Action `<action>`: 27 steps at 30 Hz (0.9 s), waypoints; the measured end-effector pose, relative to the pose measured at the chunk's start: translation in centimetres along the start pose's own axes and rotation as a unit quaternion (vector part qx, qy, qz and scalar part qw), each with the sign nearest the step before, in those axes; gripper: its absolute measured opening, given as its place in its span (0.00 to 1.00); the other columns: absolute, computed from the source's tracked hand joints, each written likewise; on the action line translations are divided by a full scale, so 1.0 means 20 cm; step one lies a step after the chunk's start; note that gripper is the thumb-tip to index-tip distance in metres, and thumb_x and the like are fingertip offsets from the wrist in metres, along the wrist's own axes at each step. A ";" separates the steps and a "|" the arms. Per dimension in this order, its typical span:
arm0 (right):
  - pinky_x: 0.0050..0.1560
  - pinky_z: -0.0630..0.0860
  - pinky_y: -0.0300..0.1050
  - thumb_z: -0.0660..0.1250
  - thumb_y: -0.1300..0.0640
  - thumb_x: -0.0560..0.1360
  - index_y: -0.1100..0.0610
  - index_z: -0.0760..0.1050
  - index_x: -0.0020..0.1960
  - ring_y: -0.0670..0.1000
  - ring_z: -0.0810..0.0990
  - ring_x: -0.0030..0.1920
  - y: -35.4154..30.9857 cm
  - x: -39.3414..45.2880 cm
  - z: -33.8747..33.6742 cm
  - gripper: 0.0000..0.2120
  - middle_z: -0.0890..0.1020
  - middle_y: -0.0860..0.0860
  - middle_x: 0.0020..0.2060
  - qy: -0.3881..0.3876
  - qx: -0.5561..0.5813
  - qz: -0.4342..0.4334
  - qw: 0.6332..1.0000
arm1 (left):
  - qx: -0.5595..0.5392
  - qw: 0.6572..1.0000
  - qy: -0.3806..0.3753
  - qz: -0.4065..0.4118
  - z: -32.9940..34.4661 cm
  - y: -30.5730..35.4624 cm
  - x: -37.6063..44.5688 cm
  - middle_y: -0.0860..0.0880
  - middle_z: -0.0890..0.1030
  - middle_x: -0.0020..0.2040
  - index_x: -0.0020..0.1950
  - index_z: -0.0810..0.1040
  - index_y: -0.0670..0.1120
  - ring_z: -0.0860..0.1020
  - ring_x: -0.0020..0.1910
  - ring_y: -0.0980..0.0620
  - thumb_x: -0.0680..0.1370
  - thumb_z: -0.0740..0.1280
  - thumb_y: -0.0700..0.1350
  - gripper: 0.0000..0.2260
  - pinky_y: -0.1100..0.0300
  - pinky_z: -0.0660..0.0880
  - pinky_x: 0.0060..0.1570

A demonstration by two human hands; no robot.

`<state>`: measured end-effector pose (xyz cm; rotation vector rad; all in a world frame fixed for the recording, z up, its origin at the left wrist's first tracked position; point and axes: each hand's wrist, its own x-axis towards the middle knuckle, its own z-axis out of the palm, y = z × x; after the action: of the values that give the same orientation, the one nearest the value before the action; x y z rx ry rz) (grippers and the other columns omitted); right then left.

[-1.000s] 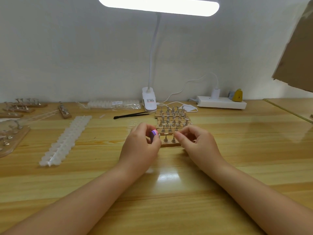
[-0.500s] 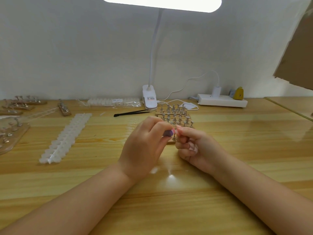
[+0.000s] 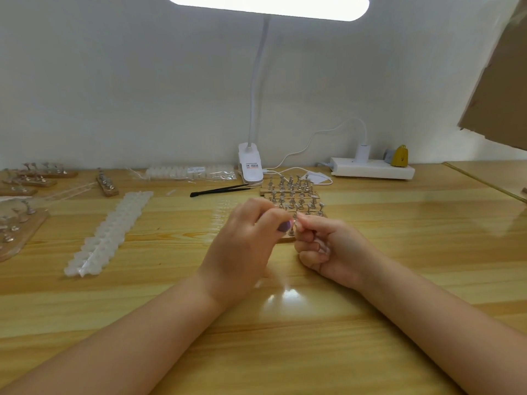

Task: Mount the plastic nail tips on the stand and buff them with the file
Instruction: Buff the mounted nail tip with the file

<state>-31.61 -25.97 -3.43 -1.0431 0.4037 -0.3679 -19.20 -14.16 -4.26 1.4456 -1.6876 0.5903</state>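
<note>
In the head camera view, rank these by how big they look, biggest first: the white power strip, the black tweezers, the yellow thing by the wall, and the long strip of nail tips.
1. strip of nail tips, though it lies nearer the camera
2. power strip
3. tweezers, long but thin
4. yellow thing

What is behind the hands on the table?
Behind the left hand and right hand stand wooden stands with rows of metal pegs. The hands cover the nearest stand's front, so any tips mounted there cannot be seen.
</note>
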 end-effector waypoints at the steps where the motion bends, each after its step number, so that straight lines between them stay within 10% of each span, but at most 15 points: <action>1: 0.19 0.56 0.31 0.65 0.57 0.69 0.59 0.71 0.36 0.43 0.61 0.24 0.00 0.00 0.00 0.07 0.66 0.49 0.27 0.004 0.002 -0.001 1.000 | -0.010 1.000 0.010 -0.005 -0.01 -0.01 0.00 0.41 0.77 0.48 0.53 0.80 0.39 0.78 0.45 0.42 0.75 0.70 0.36 0.08 0.46 0.77 0.45; 6: 0.22 0.55 0.33 0.64 0.61 0.70 0.60 0.73 0.41 0.42 0.60 0.23 0.01 -0.01 0.00 0.02 0.66 0.49 0.26 -0.041 -0.045 -0.007 0.998 | 0.004 0.993 -0.014 0.120 0.02 0.02 -0.02 0.44 0.72 0.56 0.57 0.72 0.47 0.78 0.49 0.43 0.76 0.70 0.36 0.14 0.49 0.78 0.46; 27: 0.20 0.57 0.32 0.64 0.61 0.68 0.57 0.72 0.36 0.43 0.60 0.25 0.01 -0.01 0.00 0.02 0.64 0.48 0.26 -0.059 -0.061 0.002 0.996 | -0.015 0.997 -0.025 0.071 0.01 0.04 0.00 0.41 0.78 0.52 0.58 0.72 0.45 0.78 0.49 0.42 0.76 0.68 0.36 0.13 0.47 0.77 0.47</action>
<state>-31.73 -25.86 -3.57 -1.1769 0.3251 -0.2798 -19.95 -14.22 -4.27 1.3368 -1.8413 0.6064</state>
